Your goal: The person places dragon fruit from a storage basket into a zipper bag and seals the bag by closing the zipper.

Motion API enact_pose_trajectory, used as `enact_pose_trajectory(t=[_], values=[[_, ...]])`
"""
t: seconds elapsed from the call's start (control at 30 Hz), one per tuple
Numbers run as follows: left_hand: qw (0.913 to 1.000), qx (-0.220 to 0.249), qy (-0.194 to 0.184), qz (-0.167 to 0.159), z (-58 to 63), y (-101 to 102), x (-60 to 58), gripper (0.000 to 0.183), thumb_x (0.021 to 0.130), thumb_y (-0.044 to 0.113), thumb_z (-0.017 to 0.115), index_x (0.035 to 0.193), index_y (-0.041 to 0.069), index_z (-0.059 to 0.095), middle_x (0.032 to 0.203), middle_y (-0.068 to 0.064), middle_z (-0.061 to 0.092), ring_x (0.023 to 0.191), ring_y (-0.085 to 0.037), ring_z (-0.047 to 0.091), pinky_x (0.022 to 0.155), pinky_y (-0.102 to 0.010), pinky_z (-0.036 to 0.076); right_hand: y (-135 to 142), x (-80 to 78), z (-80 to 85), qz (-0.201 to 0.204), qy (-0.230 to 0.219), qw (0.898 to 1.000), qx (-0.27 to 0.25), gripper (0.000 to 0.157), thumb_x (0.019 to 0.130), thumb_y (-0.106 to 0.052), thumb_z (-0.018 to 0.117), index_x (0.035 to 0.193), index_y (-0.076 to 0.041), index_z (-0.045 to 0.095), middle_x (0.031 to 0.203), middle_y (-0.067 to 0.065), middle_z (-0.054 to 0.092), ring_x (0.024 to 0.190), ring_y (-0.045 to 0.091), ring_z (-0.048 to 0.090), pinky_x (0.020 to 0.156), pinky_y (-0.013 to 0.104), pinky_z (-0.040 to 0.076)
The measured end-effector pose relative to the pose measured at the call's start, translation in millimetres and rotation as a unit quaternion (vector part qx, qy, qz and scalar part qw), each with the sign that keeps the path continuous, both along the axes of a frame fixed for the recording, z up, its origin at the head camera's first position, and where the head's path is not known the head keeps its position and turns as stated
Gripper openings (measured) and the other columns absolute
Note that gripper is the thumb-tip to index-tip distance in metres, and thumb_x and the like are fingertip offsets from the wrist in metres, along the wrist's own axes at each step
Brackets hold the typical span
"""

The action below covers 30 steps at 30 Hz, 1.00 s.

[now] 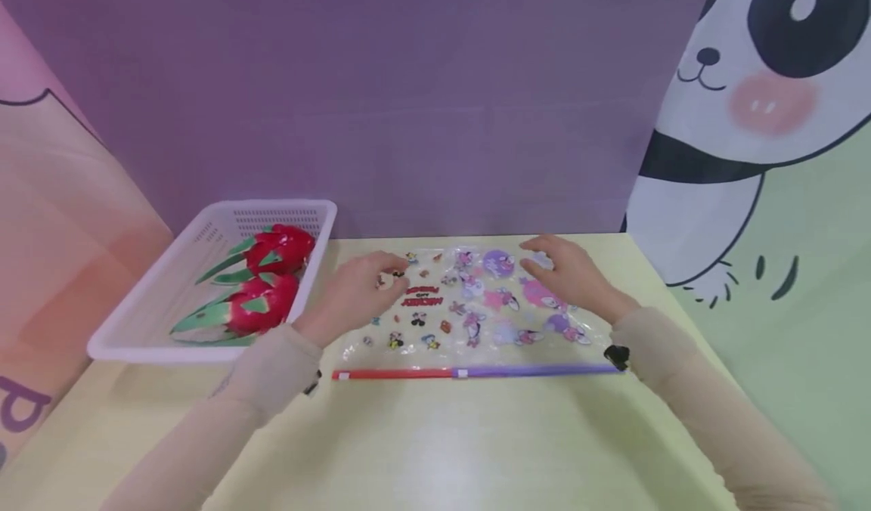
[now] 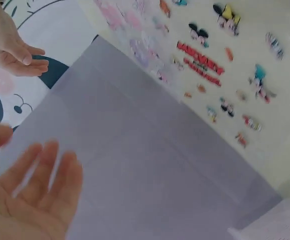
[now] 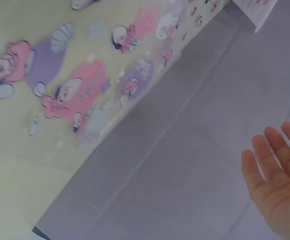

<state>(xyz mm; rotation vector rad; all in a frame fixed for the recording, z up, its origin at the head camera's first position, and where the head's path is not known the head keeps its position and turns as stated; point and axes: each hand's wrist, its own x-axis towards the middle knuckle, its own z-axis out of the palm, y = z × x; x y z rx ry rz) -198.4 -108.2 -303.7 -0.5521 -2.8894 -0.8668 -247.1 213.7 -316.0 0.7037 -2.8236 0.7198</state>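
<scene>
Grip spread, a person's left hand point(image 1: 357, 288) and right hand point(image 1: 574, 275) hover above a red-edged clear plastic cartoon-printed pouch point(image 1: 415, 318) and a purple-edged clear plastic pouch point(image 1: 510, 318), flat on the pale-yellow table point(image 1: 435, 450); a light touch should prevent creasing.

Red-zip pouch point(image 1: 403, 331): red "MICKEY AND FRIENDS" | purple-zip pouch point(image 1: 527, 313): lettering illegible | left wall point(image 1: 68, 216): purple "d"

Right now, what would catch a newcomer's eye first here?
Probably the red, green-leaved fruits in the pale basket on the left. Next, two clear cartoon bags side by side right of the basket, with the left hand and right hand raised nearby. Far right, a big panda picture.
</scene>
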Motion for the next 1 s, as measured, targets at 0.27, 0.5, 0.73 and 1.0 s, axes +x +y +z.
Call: enact_pose_trajectory(t=[0.27, 0.5, 0.73, 1.0], values=[[0.9944, 0.033, -0.052, -0.086, -23.7, -5, 12.2, 0.032, 0.09, 0.025, 0.057, 0.12, 0.016, 0.058, 0.119, 0.001, 0.06, 0.108, -0.02, 0.057, 0.088, -0.037, 0.05, 14, 13.5, -27.8, 0.04, 0.002, 0.997, -0.067, 0.026, 0.091, -0.018, 0.056, 0.113, -0.005, 0.062, 0.109, 0.011, 0.064, 0.097, 0.027, 0.06, 0.083, 0.045, 0.051], [0.9886, 0.021, -0.04, -0.143, -39.0, -10, 18.9, 0.033, 0.089, 0.023, 0.059, 0.121, 0.016, 0.057, 0.117, 0.001, 0.061, 0.105, -0.017, 0.057, 0.087, -0.037, 0.051, 25, 24.3, -48.4, 0.041, -0.041, 0.995, -0.078, 0.025, 0.091, -0.02, 0.057, 0.113, -0.009, 0.063, 0.117, 0.011, 0.062, 0.096, 0.025, 0.062, 0.081, 0.04, 0.053], [0.988, 0.024, -0.086, -0.126, -60.2, -11, 23.5, 0.03, 0.09, 0.023, 0.058, 0.119, 0.015, 0.059, 0.116, 0.001, 0.062, 0.105, -0.017, 0.058, 0.088, -0.035, 0.051, 35, 33.9, -70.8, 0.066, -0.044, 0.995, -0.065, 0.02, 0.089, -0.013, 0.059, 0.107, -0.006, 0.065, 0.107, 0.008, 0.066, 0.094, 0.023, 0.063, 0.08, 0.037, 0.054], [0.9835, 0.014, -0.128, -0.128, -75.4, -14, 27.8, 0.031, 0.09, 0.02, 0.058, 0.118, 0.009, 0.059, 0.113, -0.002, 0.063, 0.1, -0.016, 0.058, 0.085, -0.034, 0.051, 41, 43.0, -90.7, 0.101, -0.061, 0.992, -0.038, 0.018, 0.089, -0.014, 0.059, 0.102, -0.005, 0.067, 0.099, 0.007, 0.067, 0.089, 0.018, 0.062, 0.075, 0.032, 0.054]])
